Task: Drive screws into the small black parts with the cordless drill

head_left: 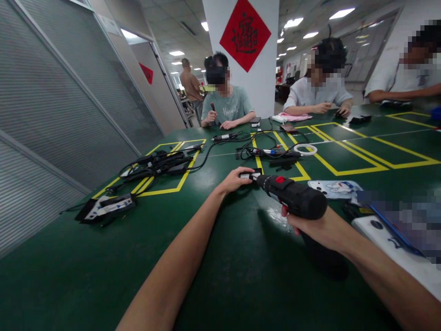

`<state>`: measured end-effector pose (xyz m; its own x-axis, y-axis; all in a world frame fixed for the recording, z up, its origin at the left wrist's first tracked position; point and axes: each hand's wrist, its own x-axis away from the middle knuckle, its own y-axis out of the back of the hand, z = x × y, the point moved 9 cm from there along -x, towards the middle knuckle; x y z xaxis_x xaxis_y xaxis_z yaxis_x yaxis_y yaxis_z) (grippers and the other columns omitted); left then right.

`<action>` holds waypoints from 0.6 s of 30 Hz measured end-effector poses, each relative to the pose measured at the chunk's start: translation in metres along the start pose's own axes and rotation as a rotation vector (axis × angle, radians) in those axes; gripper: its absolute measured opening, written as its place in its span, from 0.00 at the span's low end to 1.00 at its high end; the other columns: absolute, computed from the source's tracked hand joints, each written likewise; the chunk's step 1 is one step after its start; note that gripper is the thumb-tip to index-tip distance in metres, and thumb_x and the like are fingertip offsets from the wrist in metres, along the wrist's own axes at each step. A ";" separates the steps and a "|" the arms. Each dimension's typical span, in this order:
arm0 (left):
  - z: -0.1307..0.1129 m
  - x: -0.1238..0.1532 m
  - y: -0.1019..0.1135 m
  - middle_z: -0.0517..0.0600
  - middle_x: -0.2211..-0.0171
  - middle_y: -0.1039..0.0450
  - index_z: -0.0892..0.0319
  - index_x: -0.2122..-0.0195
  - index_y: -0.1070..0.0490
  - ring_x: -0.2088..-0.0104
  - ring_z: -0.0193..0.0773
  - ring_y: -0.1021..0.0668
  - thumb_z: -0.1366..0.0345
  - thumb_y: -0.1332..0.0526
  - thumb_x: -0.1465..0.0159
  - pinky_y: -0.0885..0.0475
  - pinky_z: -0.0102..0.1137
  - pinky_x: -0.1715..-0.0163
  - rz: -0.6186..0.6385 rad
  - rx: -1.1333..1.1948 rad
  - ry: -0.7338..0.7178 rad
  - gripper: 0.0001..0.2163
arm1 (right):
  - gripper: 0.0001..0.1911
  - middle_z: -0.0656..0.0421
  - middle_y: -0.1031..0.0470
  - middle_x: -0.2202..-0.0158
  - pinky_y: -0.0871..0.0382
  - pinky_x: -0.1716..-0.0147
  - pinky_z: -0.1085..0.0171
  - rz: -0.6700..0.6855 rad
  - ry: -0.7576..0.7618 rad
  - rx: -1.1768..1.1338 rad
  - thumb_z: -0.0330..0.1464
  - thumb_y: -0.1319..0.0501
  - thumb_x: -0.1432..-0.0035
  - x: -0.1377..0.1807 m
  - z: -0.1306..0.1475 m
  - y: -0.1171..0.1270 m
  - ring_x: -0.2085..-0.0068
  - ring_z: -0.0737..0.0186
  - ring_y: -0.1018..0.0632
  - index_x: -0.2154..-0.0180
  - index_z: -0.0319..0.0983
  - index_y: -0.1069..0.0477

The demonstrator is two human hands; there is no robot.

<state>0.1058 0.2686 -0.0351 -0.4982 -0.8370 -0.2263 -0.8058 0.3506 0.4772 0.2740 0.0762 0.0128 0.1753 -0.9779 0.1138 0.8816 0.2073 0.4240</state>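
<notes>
My right hand (312, 226) is wrapped round the grip of a black cordless drill (294, 196) with a red switch, its nose pointing left and away from me. The drill's tip meets a small black and white part (248, 175) lying on the green table (241, 276). My left hand (234, 179) is closed on that part, pinching it against the table top. Both forearms reach in from the bottom of the view.
Tangled black cables and devices (161, 163) lie at left inside yellow tape lines, with a flat black unit (105, 207) nearer. A white ring (305, 149) and more cables sit ahead. A phone (336, 188) and white box (389, 241) lie at right. Three people sit across the table.
</notes>
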 end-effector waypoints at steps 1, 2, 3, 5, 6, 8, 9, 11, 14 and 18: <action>-0.003 0.000 0.000 0.50 0.57 0.30 0.57 0.57 0.27 0.56 0.41 0.28 0.66 0.35 0.51 0.35 0.34 0.53 0.001 -0.014 -0.013 0.18 | 0.12 0.62 0.29 0.74 0.32 0.75 0.66 -0.002 0.000 -0.008 0.35 0.42 0.50 0.000 0.001 0.000 0.77 0.67 0.28 0.61 0.40 0.31; -0.005 0.000 0.001 0.50 0.57 0.30 0.57 0.59 0.25 0.55 0.41 0.29 0.66 0.35 0.51 0.36 0.35 0.51 0.001 -0.027 -0.025 0.16 | 0.12 0.62 0.29 0.74 0.32 0.75 0.66 -0.003 -0.002 -0.012 0.35 0.41 0.50 0.001 0.001 0.000 0.77 0.67 0.28 0.61 0.40 0.30; -0.007 0.001 0.001 0.50 0.57 0.30 0.57 0.61 0.25 0.54 0.42 0.29 0.66 0.35 0.51 0.37 0.35 0.49 0.001 -0.038 -0.035 0.14 | 0.12 0.62 0.29 0.74 0.32 0.75 0.66 -0.006 -0.007 -0.013 0.35 0.41 0.50 0.002 0.002 0.000 0.77 0.67 0.28 0.62 0.40 0.30; -0.009 0.001 0.001 0.50 0.57 0.30 0.57 0.61 0.24 0.54 0.41 0.29 0.66 0.35 0.50 0.38 0.35 0.49 0.002 -0.054 -0.046 0.14 | 0.10 0.62 0.29 0.75 0.33 0.76 0.67 -0.009 -0.021 -0.009 0.34 0.41 0.50 0.002 0.002 0.000 0.76 0.67 0.28 0.63 0.39 0.30; -0.010 0.001 0.001 0.50 0.57 0.30 0.57 0.61 0.24 0.54 0.41 0.29 0.66 0.35 0.50 0.38 0.35 0.49 0.002 -0.060 -0.049 0.14 | 0.10 0.62 0.29 0.75 0.33 0.76 0.67 -0.010 -0.027 -0.007 0.34 0.41 0.51 0.003 0.002 0.001 0.76 0.67 0.28 0.64 0.39 0.30; -0.010 0.001 0.001 0.50 0.57 0.30 0.57 0.61 0.24 0.54 0.41 0.29 0.66 0.35 0.50 0.38 0.35 0.49 0.003 -0.071 -0.051 0.14 | 0.09 0.62 0.28 0.75 0.33 0.76 0.67 -0.015 -0.034 -0.006 0.33 0.41 0.51 0.003 0.001 0.001 0.76 0.67 0.28 0.64 0.39 0.30; -0.010 0.001 0.001 0.50 0.57 0.30 0.56 0.61 0.24 0.54 0.41 0.29 0.66 0.35 0.50 0.38 0.35 0.48 0.003 -0.075 -0.052 0.14 | 0.10 0.62 0.28 0.75 0.33 0.76 0.67 -0.016 -0.032 -0.008 0.33 0.41 0.51 0.002 0.001 0.001 0.76 0.67 0.28 0.64 0.39 0.30; -0.010 0.001 0.001 0.50 0.58 0.30 0.56 0.61 0.24 0.54 0.41 0.29 0.66 0.35 0.50 0.38 0.35 0.48 0.002 -0.080 -0.054 0.14 | 0.10 0.62 0.29 0.75 0.32 0.76 0.67 -0.018 -0.026 -0.012 0.33 0.41 0.51 0.002 0.001 0.001 0.76 0.66 0.28 0.64 0.39 0.30; -0.011 0.001 0.001 0.50 0.58 0.30 0.56 0.61 0.24 0.55 0.41 0.29 0.66 0.35 0.50 0.38 0.35 0.48 0.001 -0.084 -0.057 0.14 | 0.09 0.62 0.29 0.75 0.33 0.76 0.66 -0.016 -0.027 -0.016 0.33 0.41 0.50 0.002 0.001 0.000 0.76 0.66 0.28 0.64 0.39 0.30; -0.010 0.001 0.001 0.50 0.57 0.30 0.56 0.61 0.24 0.55 0.41 0.29 0.66 0.36 0.49 0.37 0.35 0.49 0.000 -0.091 -0.055 0.14 | 0.11 0.62 0.29 0.75 0.33 0.76 0.66 -0.018 -0.034 -0.023 0.36 0.41 0.49 0.003 0.002 0.002 0.75 0.66 0.28 0.63 0.39 0.30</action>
<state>0.1075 0.2636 -0.0262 -0.5167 -0.8121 -0.2711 -0.7748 0.3088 0.5517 0.2755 0.0736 0.0158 0.1448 -0.9799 0.1376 0.8943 0.1891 0.4056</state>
